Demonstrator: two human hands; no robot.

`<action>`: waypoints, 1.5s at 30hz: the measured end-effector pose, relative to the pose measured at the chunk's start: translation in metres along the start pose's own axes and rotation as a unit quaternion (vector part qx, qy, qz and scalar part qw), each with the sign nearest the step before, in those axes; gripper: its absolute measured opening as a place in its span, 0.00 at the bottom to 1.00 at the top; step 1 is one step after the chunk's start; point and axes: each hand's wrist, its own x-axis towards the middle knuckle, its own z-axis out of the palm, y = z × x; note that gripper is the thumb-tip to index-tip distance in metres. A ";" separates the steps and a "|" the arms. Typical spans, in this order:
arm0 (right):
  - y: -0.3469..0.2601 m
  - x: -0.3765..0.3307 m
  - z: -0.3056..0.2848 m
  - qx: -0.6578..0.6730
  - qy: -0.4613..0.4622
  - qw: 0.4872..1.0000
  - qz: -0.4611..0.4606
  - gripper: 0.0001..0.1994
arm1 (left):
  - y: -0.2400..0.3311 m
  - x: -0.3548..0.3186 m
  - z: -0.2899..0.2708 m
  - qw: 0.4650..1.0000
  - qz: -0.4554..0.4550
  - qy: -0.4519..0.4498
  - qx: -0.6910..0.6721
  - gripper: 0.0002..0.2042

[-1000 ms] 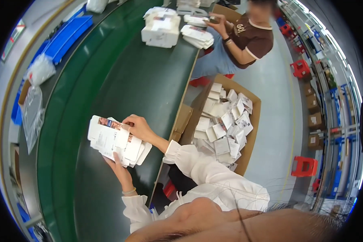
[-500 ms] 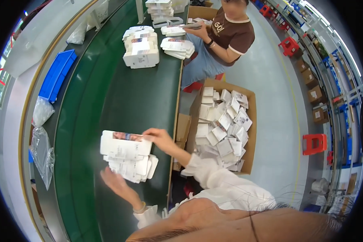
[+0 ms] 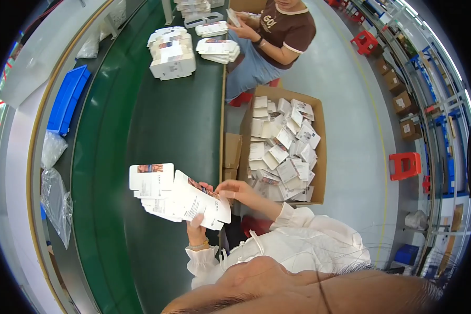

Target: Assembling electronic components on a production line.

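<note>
A flattened white carton (image 3: 199,201) with a printed picture strip is lifted at a tilt over the near edge of the belt. My left hand (image 3: 196,230) grips it from beneath, the thumb on its near side and fingertips showing past its far edge. At the carton's right end, my right hand (image 3: 239,192) pinches the edge beside the picture strip. Just left of it lies a pile of similar flat cartons (image 3: 153,180) on the green belt (image 3: 162,125), partly covered by the held one.
A big cardboard box (image 3: 321,152) full of small white boxes stands right of the belt. Farther off, a seated co-worker (image 3: 282,31) handles a carton beside stacked cartons (image 3: 172,55). A blue tray (image 3: 69,99) and plastic bags (image 3: 56,204) line the left side.
One flat carton has come off the pile and moved right, toward me. My left hand has shifted from beside the pile to hold it; my right hand has moved right with it.
</note>
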 end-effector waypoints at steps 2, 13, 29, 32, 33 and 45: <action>-0.015 -0.023 -0.015 -0.148 0.080 0.979 -0.118 0.14 | -0.018 0.001 0.017 1.000 -0.025 -0.013 0.004 0.44; -0.075 -0.187 -0.182 -0.521 0.160 0.703 -0.457 0.31 | -0.220 -0.015 0.147 0.983 -0.146 -0.090 0.062 0.49; -0.062 -0.226 -0.233 -0.317 -0.059 0.898 -0.299 0.22 | -0.271 -0.110 0.234 0.968 -0.033 0.237 0.080 0.18; -0.041 -0.210 -0.229 -0.337 -0.117 0.922 -0.147 0.11 | -0.283 -0.126 0.205 0.940 0.026 0.292 0.173 0.17; -0.038 -0.205 -0.227 -0.379 -0.092 0.912 -0.128 0.09 | -0.285 -0.127 0.201 0.934 0.071 0.293 0.193 0.20; 0.011 -0.172 -0.199 -0.329 -0.215 0.917 -0.067 0.16 | -0.343 -0.127 0.205 0.764 0.200 0.568 0.234 0.24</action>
